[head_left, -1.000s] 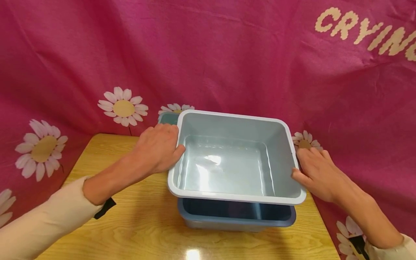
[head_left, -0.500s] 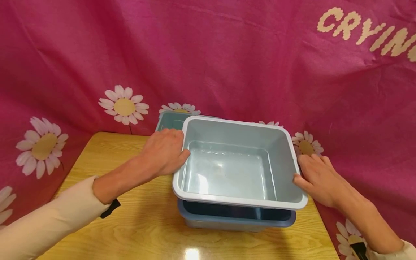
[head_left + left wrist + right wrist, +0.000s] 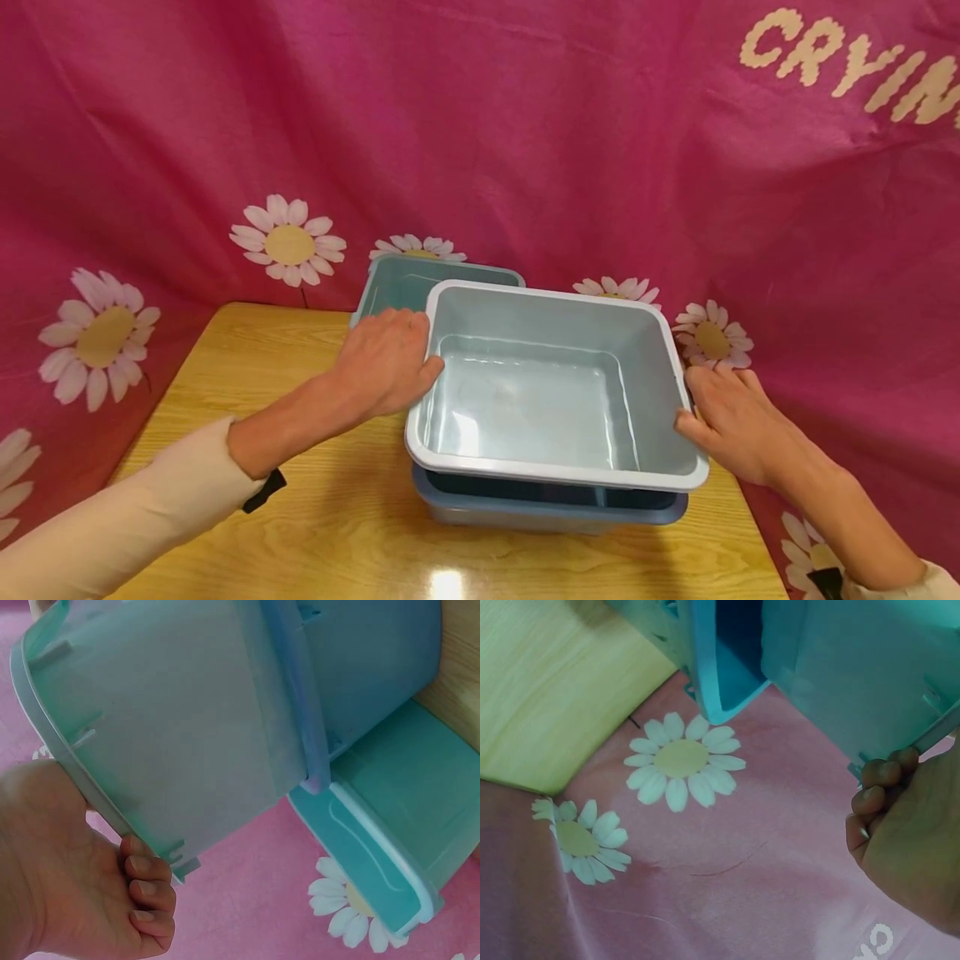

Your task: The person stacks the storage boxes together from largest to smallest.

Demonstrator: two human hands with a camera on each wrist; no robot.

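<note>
A light grey plastic bin (image 3: pixel 525 408) is held tilted by its two short sides above a blue bin (image 3: pixel 555 510). My left hand (image 3: pixel 386 362) grips the grey bin's left rim, thumb over the inner edge. On the right rim, my right hand (image 3: pixel 738 421) holds on the same way. In the left wrist view, the lower end of the grey bin (image 3: pixel 172 712) sits within the rim of the blue bin (image 3: pixel 360 667). Curled fingers (image 3: pixel 150 900) lie under the grey rim there. The right wrist view shows the other hand (image 3: pixel 907 810) at the grey bin's edge.
A teal bin (image 3: pixel 390 287) stands behind on the left, partly hidden by the grey bin. The wooden table (image 3: pixel 337 508) bears the bins. Pink cloth (image 3: pixel 480 125) with printed daisies hangs close behind and beside the table.
Both hands have lowered the grey bin toward the blue bin, and it has shifted slightly right. More of the teal bin shows behind it.
</note>
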